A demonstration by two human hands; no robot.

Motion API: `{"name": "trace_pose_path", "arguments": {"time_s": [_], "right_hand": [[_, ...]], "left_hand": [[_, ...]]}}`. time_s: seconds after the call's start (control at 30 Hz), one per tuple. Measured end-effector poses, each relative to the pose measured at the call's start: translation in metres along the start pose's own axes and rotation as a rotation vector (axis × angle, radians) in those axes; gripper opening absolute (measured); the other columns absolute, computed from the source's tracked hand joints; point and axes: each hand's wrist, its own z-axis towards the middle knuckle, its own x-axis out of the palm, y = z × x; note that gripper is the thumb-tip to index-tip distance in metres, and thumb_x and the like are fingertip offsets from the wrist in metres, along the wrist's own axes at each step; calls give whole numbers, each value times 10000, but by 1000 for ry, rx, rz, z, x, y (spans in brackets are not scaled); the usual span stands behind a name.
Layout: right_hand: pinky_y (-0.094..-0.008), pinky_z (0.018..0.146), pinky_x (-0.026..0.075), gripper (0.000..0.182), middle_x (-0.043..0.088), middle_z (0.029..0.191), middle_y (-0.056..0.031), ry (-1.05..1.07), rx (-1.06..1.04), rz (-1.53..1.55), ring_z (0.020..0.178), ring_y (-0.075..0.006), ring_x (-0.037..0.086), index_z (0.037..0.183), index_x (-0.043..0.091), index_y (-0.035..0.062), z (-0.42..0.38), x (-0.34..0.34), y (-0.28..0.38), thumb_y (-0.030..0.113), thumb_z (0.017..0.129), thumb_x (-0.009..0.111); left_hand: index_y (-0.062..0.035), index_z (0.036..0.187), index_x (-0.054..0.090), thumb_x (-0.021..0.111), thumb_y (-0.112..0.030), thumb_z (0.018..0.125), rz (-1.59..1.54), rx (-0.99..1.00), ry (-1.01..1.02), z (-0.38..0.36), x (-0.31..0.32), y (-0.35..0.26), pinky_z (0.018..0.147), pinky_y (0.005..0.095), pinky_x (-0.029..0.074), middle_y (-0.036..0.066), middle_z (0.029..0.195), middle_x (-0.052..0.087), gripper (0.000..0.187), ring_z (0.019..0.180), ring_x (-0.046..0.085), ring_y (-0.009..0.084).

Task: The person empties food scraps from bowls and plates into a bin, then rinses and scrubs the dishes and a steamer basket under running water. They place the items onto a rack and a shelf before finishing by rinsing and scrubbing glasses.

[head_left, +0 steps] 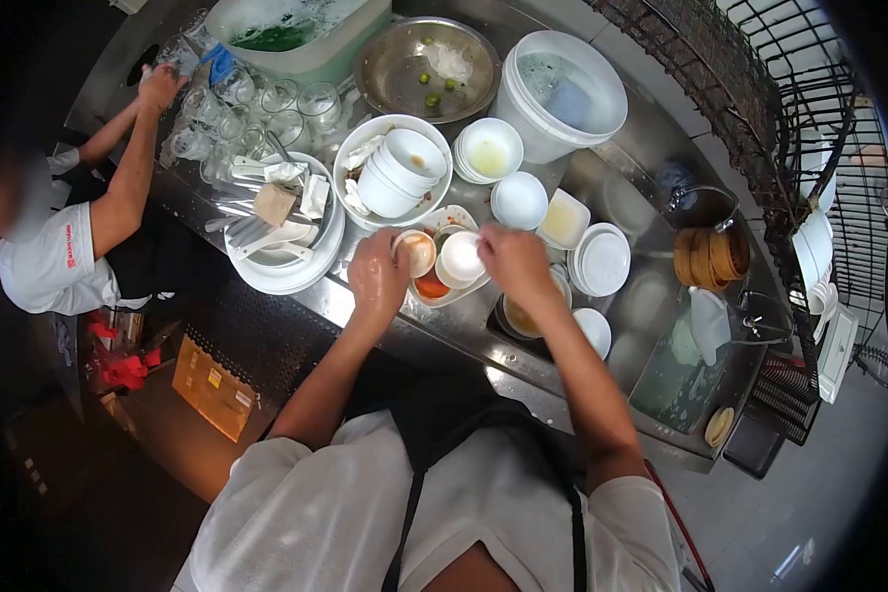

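My left hand [378, 274] is closed on the rim of a small sauce dish [416, 255] with orange-brown residue inside. Between the fingers of my right hand [516, 260] is a small white dish [461, 259], tilted slightly. Both dishes are over a white rectangular dish [472, 290] that has red-orange sauce and other small dishes in it. Just behind, a large white bowl [343, 148] holds stacked white bowls [390, 187] and used napkins. To the left, stacked plates [266, 281] carry spoons, other cutlery and crumpled paper.
Behind are a metal basin [375, 94] with green scraps, a white bucket [602, 128] of water and a soapy tub [316, 64]. A co-worker's hand [160, 87] reaches among glasses [286, 128]. At right are bowls, bamboo steamers [710, 259], a water-filled sink [666, 390] and wire racks [760, 148].
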Motion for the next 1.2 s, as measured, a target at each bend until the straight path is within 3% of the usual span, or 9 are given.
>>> {"name": "trace_pose_path", "arguments": {"time_s": [0.1, 0.43, 0.57, 0.6, 0.7, 0.83, 0.87, 1.0, 1.2], "right_hand": [[-480, 734, 539, 182, 691, 895, -175, -56, -73, -3, 824, -358, 685, 979, 658, 24, -13, 23, 10, 160, 859, 650], [-449, 765, 540, 233, 701, 941, -187, -33, 36, 235, 873, -363, 684, 1068, 685, 62, -13, 38, 6, 172, 863, 695], [-432, 716, 543, 220, 720, 886, -186, -58, 130, 537, 810, -365, 698, 1055, 701, 60, 4, 0, 40, 206, 890, 693], [-420, 702, 545, 259, 726, 866, -178, -9, 85, 535, 780, -362, 701, 1093, 703, 55, 8, -7, 51, 219, 893, 693], [-423, 700, 543, 279, 732, 873, -167, -27, 20, 564, 769, -360, 700, 1129, 700, 63, 20, -9, 62, 221, 899, 685], [-433, 787, 549, 402, 697, 1157, -173, 143, -63, 422, 918, -358, 693, 1201, 674, 57, 10, 14, 44, 221, 838, 727], [-446, 826, 553, 528, 614, 1325, -163, 22, -428, 311, 986, -364, 682, 1289, 614, 74, 10, 46, 22, 201, 792, 742], [-467, 908, 536, 667, 522, 1429, -168, 343, -317, 97, 1097, -389, 642, 1361, 515, 112, 5, 61, 42, 161, 736, 744], [-442, 911, 526, 734, 581, 1328, -130, 231, -250, 221, 1093, -368, 633, 1345, 546, 112, -1, 51, 35, 235, 677, 823]], "left_hand": [[-45, 1063, 658, 610, -92, 889, -92, 88, -60, -2, -5, 0, 768, 476, 515, 190, 941, 671, 186, 879, 648, 396], [13, 1117, 632, 484, -94, 954, -621, -394, 57, -7, 2, 22, 836, 361, 508, 179, 959, 706, 245, 906, 680, 249], [19, 1132, 624, 450, -347, 1053, -810, -421, 30, -7, 12, 24, 839, 333, 506, 141, 1018, 705, 412, 921, 676, 243], [40, 1149, 617, 375, -515, 1059, -997, -548, 58, -6, 16, 20, 863, 317, 502, 140, 1045, 697, 612, 941, 671, 241], [-1, 1270, 564, 316, -635, 1026, -1207, -730, 241, 2, -9, -3, 812, 345, 595, 136, 1173, 656, 723, 1032, 683, 201], [-11, 1227, 593, 342, -651, 1010, -977, -604, 157, 0, 10, 34, 702, 352, 618, 124, 1083, 685, 721, 942, 706, 202], [45, 1119, 638, 389, -538, 1049, -1047, -668, 108, -2, 0, 24, 887, 310, 485, 132, 1033, 692, 638, 943, 649, 181], [9, 1170, 602, 388, -565, 1039, -1071, -707, 158, -12, -24, 21, 680, 313, 578, 118, 1024, 670, 626, 886, 679, 186], [1, 1239, 554, 394, -608, 1018, -1047, -748, 73, -22, -23, 32, 598, 320, 599, 130, 1070, 661, 667, 879, 698, 199]]}}
